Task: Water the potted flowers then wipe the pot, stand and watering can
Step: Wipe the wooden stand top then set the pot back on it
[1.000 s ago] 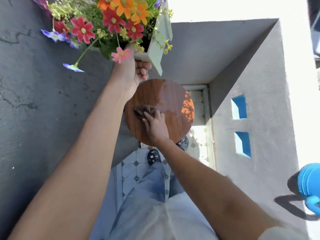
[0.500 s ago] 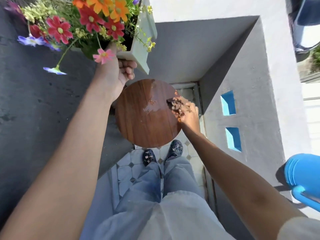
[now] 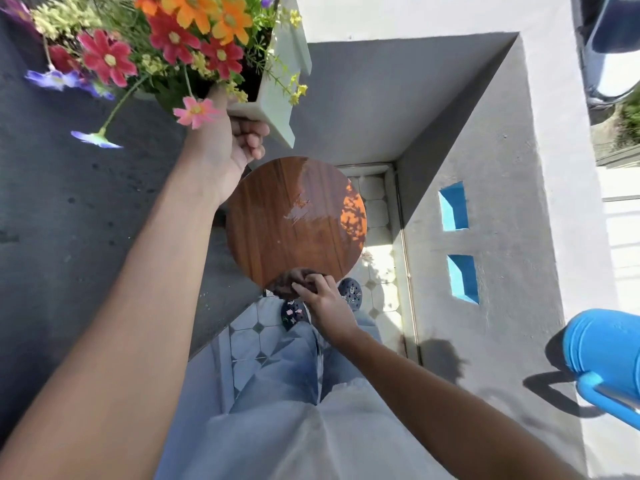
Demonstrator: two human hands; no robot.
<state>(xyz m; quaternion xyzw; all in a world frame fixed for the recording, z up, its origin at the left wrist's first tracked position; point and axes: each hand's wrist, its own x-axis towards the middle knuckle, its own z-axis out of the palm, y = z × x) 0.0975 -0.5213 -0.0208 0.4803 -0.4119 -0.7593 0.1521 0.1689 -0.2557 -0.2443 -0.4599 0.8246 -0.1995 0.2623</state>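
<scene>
My left hand (image 3: 230, 147) grips the lower edge of a pale green pot (image 3: 282, 74) full of red, orange, pink and purple flowers (image 3: 173, 39), holding it up above the stand. The round brown wooden stand (image 3: 294, 220) is below it, its top bare and shiny with a wet patch. My right hand (image 3: 320, 296) presses a dark brown cloth (image 3: 289, 282) against the stand's near edge. The blue watering can (image 3: 606, 351) sits on the grey parapet at the lower right, away from both hands.
A dark grey wall (image 3: 69, 237) runs along the left. A grey parapet wall (image 3: 502, 237) with two blue openings stands right of the stand. My jeans and dark shoes (image 3: 294, 311) are on the tiled floor (image 3: 375, 292) just behind the stand.
My right hand has slid the cloth from the stand's right edge around to its near edge. The pot stays lifted in my left hand.
</scene>
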